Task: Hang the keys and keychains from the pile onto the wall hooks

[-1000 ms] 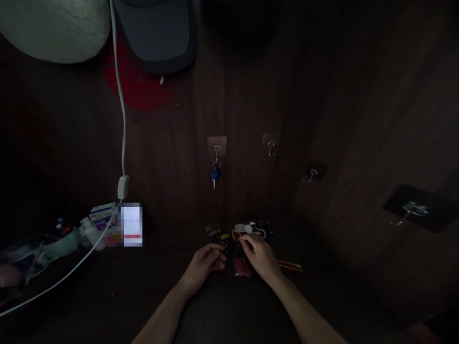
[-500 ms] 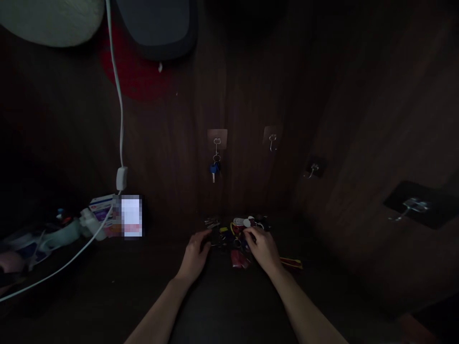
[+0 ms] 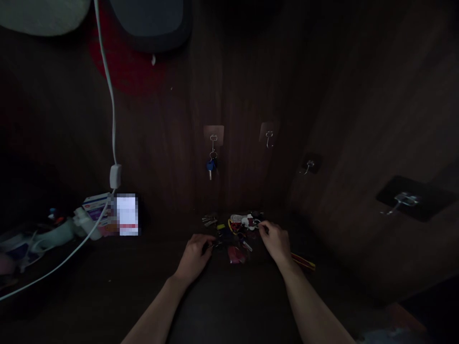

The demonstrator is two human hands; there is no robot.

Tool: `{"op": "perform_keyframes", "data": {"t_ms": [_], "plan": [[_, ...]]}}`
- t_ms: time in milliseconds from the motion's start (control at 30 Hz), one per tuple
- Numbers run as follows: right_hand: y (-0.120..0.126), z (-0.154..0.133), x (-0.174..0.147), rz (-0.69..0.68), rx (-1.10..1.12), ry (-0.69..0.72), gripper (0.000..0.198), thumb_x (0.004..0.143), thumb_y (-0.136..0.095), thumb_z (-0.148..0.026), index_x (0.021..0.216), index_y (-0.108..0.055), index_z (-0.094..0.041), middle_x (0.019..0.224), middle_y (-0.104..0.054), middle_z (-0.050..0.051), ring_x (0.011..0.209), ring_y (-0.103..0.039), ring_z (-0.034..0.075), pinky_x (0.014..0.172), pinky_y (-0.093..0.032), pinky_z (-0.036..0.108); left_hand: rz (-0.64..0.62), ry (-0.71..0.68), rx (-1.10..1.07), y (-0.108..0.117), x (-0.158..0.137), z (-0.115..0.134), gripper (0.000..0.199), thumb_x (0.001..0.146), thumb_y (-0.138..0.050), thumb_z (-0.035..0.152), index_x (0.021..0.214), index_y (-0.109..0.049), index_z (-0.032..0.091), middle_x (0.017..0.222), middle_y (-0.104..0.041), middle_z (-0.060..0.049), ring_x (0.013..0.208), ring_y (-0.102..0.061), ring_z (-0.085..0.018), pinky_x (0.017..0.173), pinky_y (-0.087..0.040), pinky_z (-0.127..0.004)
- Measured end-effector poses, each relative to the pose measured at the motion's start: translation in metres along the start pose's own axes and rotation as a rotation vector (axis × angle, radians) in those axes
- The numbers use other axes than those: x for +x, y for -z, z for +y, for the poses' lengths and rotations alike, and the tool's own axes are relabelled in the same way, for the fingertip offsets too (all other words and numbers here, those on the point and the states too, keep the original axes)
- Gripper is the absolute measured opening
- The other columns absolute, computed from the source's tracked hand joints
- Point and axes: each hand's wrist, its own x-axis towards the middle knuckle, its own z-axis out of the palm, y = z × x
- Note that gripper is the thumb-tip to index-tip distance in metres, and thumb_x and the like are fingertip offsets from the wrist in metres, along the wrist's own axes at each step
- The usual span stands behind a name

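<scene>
A pile of keys and keychains lies on the dark surface between my hands. My left hand (image 3: 195, 252) rests at its left side, thumb and fingers curled at a small dark metal piece (image 3: 215, 245) that I cannot make out well. At the right side my right hand (image 3: 277, 240) has thumb and forefinger pinched at the edge of a white keychain (image 3: 249, 221). Among the pile are loose silver keys (image 3: 210, 220), a yellow tag (image 3: 220, 227) and a red pouch-like piece (image 3: 236, 255). A red-and-yellow strap (image 3: 303, 261) lies beside my right wrist.
On the dark panel, a blue-headed key (image 3: 210, 166) hangs from an adhesive hook (image 3: 213, 136). More hooks (image 3: 268, 135) (image 3: 310, 164) (image 3: 406, 198) hold nothing visible. Left stand boxes (image 3: 96, 206), a white bottle (image 3: 86, 223) and a blurred bright item (image 3: 127, 214); a white cable (image 3: 114, 124) hangs there.
My right hand has moved right, away from the middle of the pile, uncovering the white keychain and a small silver piece. My left hand has shifted slightly, its fingers closing in. The view has shifted a little.
</scene>
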Motion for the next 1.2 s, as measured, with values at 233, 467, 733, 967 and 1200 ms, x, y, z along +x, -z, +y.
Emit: {"op": "perform_keyframes", "data": {"t_ms": [233,467,733,967,1200], "plan": [[0.004,-0.005,0.002,0.076,0.09,0.023,0.024,0.086,-0.041,-0.029,0.081,-0.063,-0.02,0.078,-0.066,0.006,0.077,-0.058,0.02,0.067,-0.036,0.029,-0.012,-0.009,0.045,0.009,-0.004,0.003,0.036,0.064,-0.048,0.004,0.089,-0.066,0.022,0.084,-0.064,-0.003,0.083,-0.058,-0.021,0.082,-0.044,-0.035],[0.005,-0.033,-0.006,0.067,0.22,0.267,0.02,0.087,-0.043,-0.023,0.086,-0.063,-0.02,0.086,-0.066,0.006,0.084,-0.057,0.02,0.075,-0.037,0.031,0.035,0.036,-0.059,0.012,-0.003,0.004,0.032,0.068,-0.049,0.007,0.093,-0.062,0.022,0.082,-0.063,-0.002,0.079,-0.061,-0.018,0.078,-0.048,-0.03],[-0.002,-0.066,-0.017,-0.079,0.18,0.477,0.035,0.079,-0.052,-0.015,0.112,-0.059,-0.025,0.114,-0.057,0.008,0.108,-0.049,0.025,0.091,-0.038,0.043,0.085,0.009,-0.081,0.009,-0.002,-0.005,0.03,0.074,-0.047,0.01,0.099,-0.061,0.022,0.089,-0.064,-0.004,0.084,-0.062,-0.019,0.08,-0.048,-0.033],[-0.009,-0.061,-0.018,-0.099,0.182,0.452,0.021,0.079,-0.057,-0.018,0.098,-0.063,-0.023,0.114,-0.057,0.008,0.111,-0.049,0.026,0.092,-0.038,0.044,0.128,0.045,-0.124,0.01,-0.001,-0.012,0.026,0.078,-0.049,0.015,0.101,-0.06,0.022,0.093,-0.064,-0.004,0.087,-0.062,-0.019,0.081,-0.049,-0.033],[-0.002,-0.057,-0.016,-0.075,0.438,0.311,0.013,0.086,-0.049,-0.028,0.083,-0.06,-0.022,0.09,-0.064,0.005,0.093,-0.056,0.023,0.085,-0.04,0.04,0.114,0.043,-0.08,0.011,-0.002,-0.006,0.024,0.079,-0.048,0.013,0.098,-0.061,0.02,0.093,-0.065,-0.004,0.087,-0.063,-0.019,0.08,-0.048,-0.032]]}}
